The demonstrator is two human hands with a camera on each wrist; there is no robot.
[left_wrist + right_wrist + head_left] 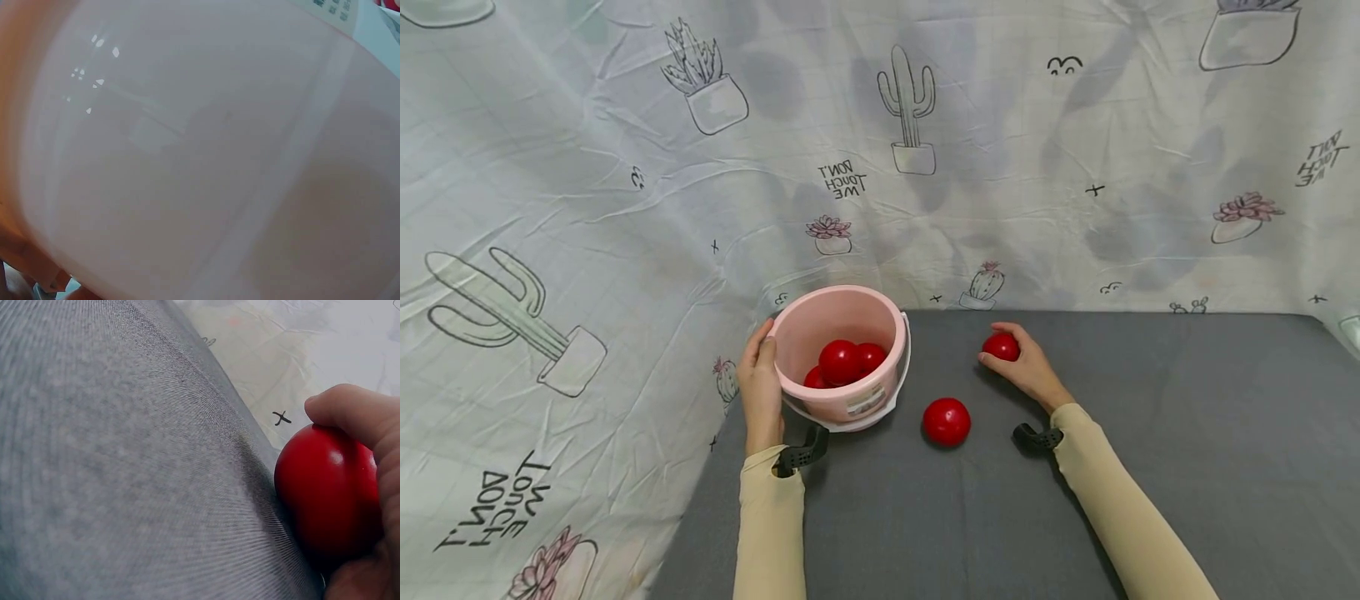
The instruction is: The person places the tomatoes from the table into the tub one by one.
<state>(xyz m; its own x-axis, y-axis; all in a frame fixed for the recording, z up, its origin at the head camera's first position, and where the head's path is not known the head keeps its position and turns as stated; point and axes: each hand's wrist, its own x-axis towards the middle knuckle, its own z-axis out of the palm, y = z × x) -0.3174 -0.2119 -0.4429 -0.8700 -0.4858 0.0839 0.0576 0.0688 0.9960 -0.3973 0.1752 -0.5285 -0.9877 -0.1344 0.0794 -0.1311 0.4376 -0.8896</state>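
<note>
Ball (1001, 346) between right thumb (995, 362) and fingers (1009, 327)

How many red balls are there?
5: three balls in the pink bucket, one loose ball on the gray surface, one held ball in the right hand; the bucket may hide more.

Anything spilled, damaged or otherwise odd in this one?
Only the lettering on the creased backdrop looks odd: it appears flipped. No damage or spill shows: red balls sit in the pink bucket the left hand holds, another lies on the gray tabletop, and the right hand grips one more.
</note>
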